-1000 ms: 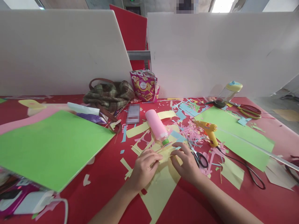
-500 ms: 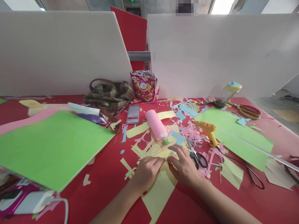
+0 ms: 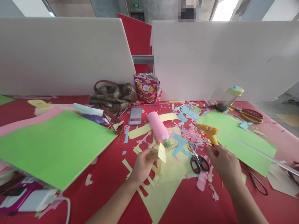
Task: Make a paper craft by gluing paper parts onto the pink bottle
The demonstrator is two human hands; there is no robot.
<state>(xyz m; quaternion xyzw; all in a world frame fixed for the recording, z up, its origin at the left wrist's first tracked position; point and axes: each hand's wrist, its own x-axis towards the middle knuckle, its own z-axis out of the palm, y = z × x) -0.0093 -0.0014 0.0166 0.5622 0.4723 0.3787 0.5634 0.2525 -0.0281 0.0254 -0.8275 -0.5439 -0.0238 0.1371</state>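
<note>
The left hand (image 3: 143, 163) pinches folded yellow paper (image 3: 161, 153) just in front of the pink bottle (image 3: 157, 126); the right hand (image 3: 226, 163), its grip impossible to tell, is at the glue gun (image 3: 210, 130), right of the bottle; scissors (image 3: 197, 156) lie to the bottle's near right

Scissors (image 3: 196, 155) left of glue gun (image 3: 211, 131) | bottle (image 3: 158, 126) before snack bag (image 3: 146, 89)

Folded yellow paper (image 3: 161, 153), raised; yellow glue gun (image 3: 211, 131) beside scraps (image 3: 192, 134)
</note>
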